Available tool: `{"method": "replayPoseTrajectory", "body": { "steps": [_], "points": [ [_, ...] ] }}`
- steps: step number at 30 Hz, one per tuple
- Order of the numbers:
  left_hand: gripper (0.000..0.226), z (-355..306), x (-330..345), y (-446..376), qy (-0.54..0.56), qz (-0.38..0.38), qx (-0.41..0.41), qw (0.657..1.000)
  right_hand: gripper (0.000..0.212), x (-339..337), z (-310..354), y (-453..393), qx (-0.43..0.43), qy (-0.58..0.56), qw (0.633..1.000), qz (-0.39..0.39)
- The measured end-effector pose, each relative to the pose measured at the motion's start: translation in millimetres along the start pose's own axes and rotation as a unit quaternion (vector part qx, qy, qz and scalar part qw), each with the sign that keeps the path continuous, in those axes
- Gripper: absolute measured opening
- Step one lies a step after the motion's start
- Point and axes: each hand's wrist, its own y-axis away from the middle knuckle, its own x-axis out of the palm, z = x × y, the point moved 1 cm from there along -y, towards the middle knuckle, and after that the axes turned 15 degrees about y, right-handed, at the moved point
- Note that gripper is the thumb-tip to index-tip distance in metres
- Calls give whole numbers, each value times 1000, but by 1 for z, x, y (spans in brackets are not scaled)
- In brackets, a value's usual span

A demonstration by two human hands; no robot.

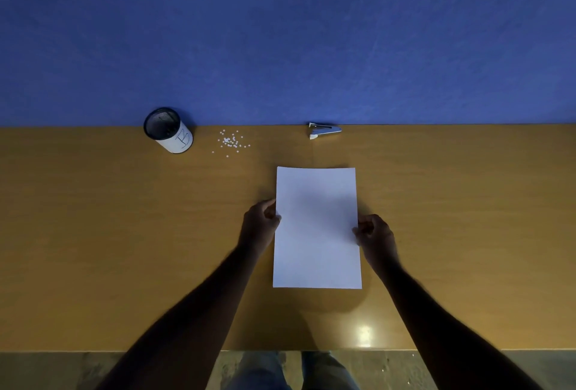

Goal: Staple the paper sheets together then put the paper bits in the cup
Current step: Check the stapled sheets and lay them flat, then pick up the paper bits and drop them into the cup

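White paper sheets [316, 227] lie stacked in portrait on the wooden table [93, 233], in front of me. My left hand [260, 222] grips the stack's left edge and my right hand [374, 233] grips its right edge. A small silver stapler [324, 130] rests at the table's far edge, beyond the sheets. Several tiny white paper bits [232, 141] are scattered far left of the sheets. Left of them stands a black mesh cup [168, 130] with a white label marked B.
A blue wall [280, 31] rises directly behind the table's far edge. The table's near edge runs along the bottom, with my legs and the floor [62, 371] below it. A light glare [364, 335] sits on the wood near my right forearm.
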Motion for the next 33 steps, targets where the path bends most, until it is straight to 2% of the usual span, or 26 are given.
{"method": "replayPoseTrajectory", "body": {
  "steps": [6, 10, 14, 19, 33],
  "points": [
    [52, 12, -20, 0, -37, 18, 32, 999, 17, -6, -3, 0, -35, 15, 999, -37],
    [50, 28, -48, 4, -160, 7, 107, 981, 17, -9, 11, 0, -50, 15, 998, -39],
    [61, 47, -81, 3, -251, -16, 136, 958, 19, -1, 31, 5, -79, 14, 996, -29],
    [78, 80, -118, -9, -292, -45, 143, 945, 19, 14, 63, 7, -129, 24, 991, -3],
    [86, 92, -158, -85, -319, -62, 148, 934, 19, 71, 172, -14, -236, 76, 968, 41]
  ]
}}
